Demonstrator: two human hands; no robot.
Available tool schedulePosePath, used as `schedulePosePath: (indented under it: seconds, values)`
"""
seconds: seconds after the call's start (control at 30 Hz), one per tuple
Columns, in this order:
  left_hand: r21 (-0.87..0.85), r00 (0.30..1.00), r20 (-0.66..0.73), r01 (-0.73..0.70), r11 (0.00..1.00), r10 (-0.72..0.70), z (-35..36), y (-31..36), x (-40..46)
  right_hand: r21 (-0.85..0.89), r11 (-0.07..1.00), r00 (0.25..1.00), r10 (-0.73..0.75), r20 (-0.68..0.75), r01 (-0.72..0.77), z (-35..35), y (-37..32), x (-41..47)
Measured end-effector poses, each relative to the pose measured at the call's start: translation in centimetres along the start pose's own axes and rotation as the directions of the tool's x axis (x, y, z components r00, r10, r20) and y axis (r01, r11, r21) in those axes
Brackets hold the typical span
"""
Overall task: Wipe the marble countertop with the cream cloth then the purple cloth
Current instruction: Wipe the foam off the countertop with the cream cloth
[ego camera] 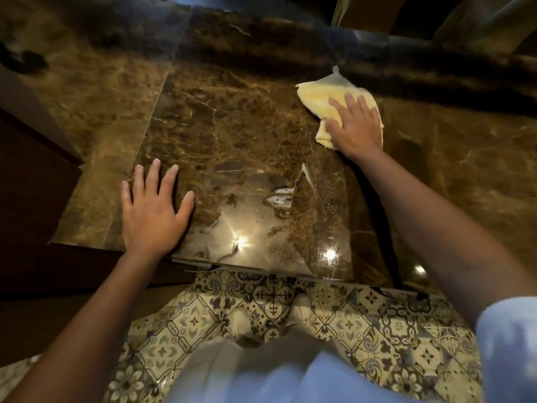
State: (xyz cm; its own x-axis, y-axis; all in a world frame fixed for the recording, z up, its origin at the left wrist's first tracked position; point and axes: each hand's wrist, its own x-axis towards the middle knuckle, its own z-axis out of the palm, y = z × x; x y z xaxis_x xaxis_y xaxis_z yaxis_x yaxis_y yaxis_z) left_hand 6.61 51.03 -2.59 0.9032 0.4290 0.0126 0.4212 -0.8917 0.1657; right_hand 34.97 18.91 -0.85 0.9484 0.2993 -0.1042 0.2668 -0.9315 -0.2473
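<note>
Brown marble countertop (232, 135) filling most of the view, glossy, catching a couple of bright light reflections near the front edge. Dark raised ledge (290, 33) running along the back. Patterned tile floor (334, 321) showing below the front edge, with blurry pale blue clothing (261, 379) at the very bottom.

Both bare forearms reaching forward over the counter. Right hand (356, 126) pressing flat on the cream cloth (319, 96), fingers spread and extended, palm down, not clenching anything, just pinning the cloth against the marble. Cloth lying crumpled under that palm, sticking out past the fingertips toward the back ledge and off to the thumb side, one thin corner pointing up at the ledge. Looking more pale yellow than cream in this light, honestly.

Left hand (154, 207) resting well apart from the cloth, toward the near left of the pinning hand, also flat and open on the bare marble close to the front edge, fingers fanned out, gripping nothing.

Faint streaky sheen (325, 199) showing on the marble just nearer than the right wrist.
</note>
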Motion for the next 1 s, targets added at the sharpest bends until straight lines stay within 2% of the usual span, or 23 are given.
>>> schedulePosePath:
  seconds: [0.1,0.27,0.4,0.53,0.63,0.73,0.83,0.9,1.0]
  values:
    - [-0.001,1.000,0.008,-0.002,1.000,0.002,-0.1,0.1,-0.2,0.054,0.985,0.987,-0.163,0.015,0.162,0.6,-2.3,-1.5]
    - [-0.026,1.000,0.015,-0.008,1.000,0.008,-0.4,0.2,-0.2,0.240,0.917,0.942,-0.335,0.028,0.319,1.2,-4.0,-7.0]
    - [-0.043,0.999,0.032,-0.024,0.999,0.025,-0.6,0.1,-0.4,0.316,0.873,0.915,-0.402,0.032,0.372,1.9,-3.4,-13.4]
    - [-0.056,0.999,0.035,-0.035,0.998,0.037,-0.8,0.0,-0.5,0.242,0.890,0.915,-0.404,0.022,0.387,2.5,-2.2,-20.3]
    - [-0.068,0.998,0.037,-0.042,0.997,0.044,-0.8,0.0,-0.5,0.157,0.938,0.951,-0.305,-0.039,0.308,2.6,0.2,-24.5]
    - [-0.069,0.999,0.023,-0.037,0.997,0.039,-0.6,-0.1,-0.5,0.064,0.997,0.994,-0.037,-0.107,0.044,1.7,4.5,-26.7]
    - [-0.072,0.999,0.011,-0.035,0.997,0.035,-0.5,-0.1,-0.3,-0.013,0.985,0.978,0.166,-0.127,-0.169,0.6,8.9,-27.6]
    - [-0.067,0.999,0.002,-0.034,0.997,0.034,-0.4,-0.1,-0.2,-0.006,0.974,0.965,0.225,-0.136,-0.228,0.6,9.9,-27.8]
    - [-0.065,1.000,-0.011,-0.027,0.998,0.027,-0.3,0.0,-0.2,0.017,0.956,0.936,0.292,-0.198,-0.294,2.2,7.3,-28.4]
